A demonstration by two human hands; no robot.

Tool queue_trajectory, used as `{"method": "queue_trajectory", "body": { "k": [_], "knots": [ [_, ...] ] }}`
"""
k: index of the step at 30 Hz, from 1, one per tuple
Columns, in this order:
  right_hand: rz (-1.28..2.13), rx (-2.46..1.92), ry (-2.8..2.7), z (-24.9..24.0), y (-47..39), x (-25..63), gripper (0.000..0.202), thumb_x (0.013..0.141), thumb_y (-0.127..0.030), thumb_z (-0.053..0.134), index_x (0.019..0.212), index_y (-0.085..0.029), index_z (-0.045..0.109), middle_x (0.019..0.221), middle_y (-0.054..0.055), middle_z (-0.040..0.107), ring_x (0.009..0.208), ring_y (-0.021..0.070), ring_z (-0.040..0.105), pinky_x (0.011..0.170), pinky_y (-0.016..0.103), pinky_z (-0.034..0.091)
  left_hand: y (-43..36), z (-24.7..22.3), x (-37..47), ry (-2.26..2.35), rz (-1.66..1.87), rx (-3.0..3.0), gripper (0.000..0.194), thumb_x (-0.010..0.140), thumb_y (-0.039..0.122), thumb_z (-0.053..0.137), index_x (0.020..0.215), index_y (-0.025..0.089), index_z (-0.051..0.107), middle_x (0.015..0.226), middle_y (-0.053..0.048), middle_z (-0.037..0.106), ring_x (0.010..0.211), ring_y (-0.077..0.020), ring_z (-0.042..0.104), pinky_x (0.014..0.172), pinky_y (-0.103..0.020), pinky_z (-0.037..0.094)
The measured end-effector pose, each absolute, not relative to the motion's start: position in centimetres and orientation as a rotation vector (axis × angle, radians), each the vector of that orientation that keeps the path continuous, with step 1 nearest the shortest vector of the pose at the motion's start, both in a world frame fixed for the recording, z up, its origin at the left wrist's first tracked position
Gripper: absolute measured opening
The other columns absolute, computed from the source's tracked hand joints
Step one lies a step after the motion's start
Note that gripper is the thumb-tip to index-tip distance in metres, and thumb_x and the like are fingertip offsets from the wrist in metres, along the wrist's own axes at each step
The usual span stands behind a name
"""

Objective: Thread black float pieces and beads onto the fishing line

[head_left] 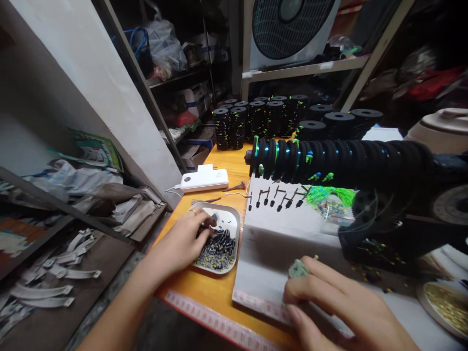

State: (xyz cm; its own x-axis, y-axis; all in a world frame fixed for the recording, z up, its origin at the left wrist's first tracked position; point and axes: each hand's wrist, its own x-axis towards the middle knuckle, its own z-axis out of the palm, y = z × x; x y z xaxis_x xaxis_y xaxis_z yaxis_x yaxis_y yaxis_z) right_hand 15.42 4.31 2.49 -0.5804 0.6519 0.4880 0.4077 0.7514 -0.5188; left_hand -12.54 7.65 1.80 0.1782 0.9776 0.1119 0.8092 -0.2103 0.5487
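My left hand (pixel 186 239) reaches into a white tray (pixel 237 229), its thumb and fingers bent close together over the small black cylindrical pieces (pixel 221 246), some with yellow ends. Whether a piece sits between those fingertips is too small to tell. My right hand (pixel 325 297) is curled above the white sheet (pixel 263 253). A grey-green scrap (pixel 298 268) shows at its fingertips, and a tiny yellowish tip sticks up behind the fingers; what they grip is unclear. Beyond it lies a black ribbed roller (pixel 329 158) with green and blue bits on it.
Small dark T-shaped pieces (pixel 280 200) lie in a row below the roller. A white power bank (pixel 204 179) rests behind the tray. Black spools (pixel 266 117) stand at the back. Bright green strands (pixel 336 195) lie under the roller; a bowl of gold bits (pixel 448 302) is at right.
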Motion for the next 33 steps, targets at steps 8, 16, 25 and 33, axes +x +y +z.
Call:
{"method": "queue_trajectory", "body": {
  "k": [8,16,25,33],
  "knots": [
    [0.525,-0.93,-2.151,2.7,4.7,16.0,0.018,0.087,-0.014,0.057,0.08,-0.025,0.069,0.068,0.001,0.056,0.067,0.0191,0.063,0.058,0.027,0.049,9.9,2.3,-12.4,1.672,0.372,2.165,0.01,0.076,0.012,0.06,0.072,0.02,0.063,0.081,-0.006,0.065,0.08,-0.0265,0.062,0.076,-0.038,0.046],
    [0.62,-0.929,-2.101,3.4,4.3,16.0,0.019,0.087,-0.013,0.055,0.076,-0.022,0.067,0.068,-0.001,0.053,0.064,0.0148,0.056,0.058,0.025,0.044,5.5,3.8,-8.6,1.634,0.99,1.709,0.017,0.088,0.031,0.063,0.1,0.02,0.068,0.074,0.001,0.062,0.064,-0.0156,0.056,0.058,-0.026,0.044],
    [0.804,-0.795,-1.978,3.4,3.8,15.9,0.016,0.082,-0.005,0.052,0.075,-0.02,0.052,0.074,0.0,0.056,0.069,0.0139,0.056,0.062,0.025,0.045,0.8,1.1,0.3,0.942,1.422,0.291,0.029,0.055,0.026,0.098,0.074,0.021,0.076,0.068,0.002,0.072,0.052,-0.0029,0.054,0.052,-0.011,0.042],
    [0.911,-0.836,-1.928,3.7,3.5,15.8,0.018,0.08,-0.003,0.051,0.075,-0.021,0.05,0.082,0.003,0.063,0.075,0.0157,0.06,0.067,0.027,0.049,0.5,1.8,0.9,0.873,1.383,0.264,0.028,0.052,0.023,0.099,0.071,0.023,0.079,0.067,0.0,0.075,0.058,-0.0061,0.063,0.051,-0.011,0.042]
  ]
}}
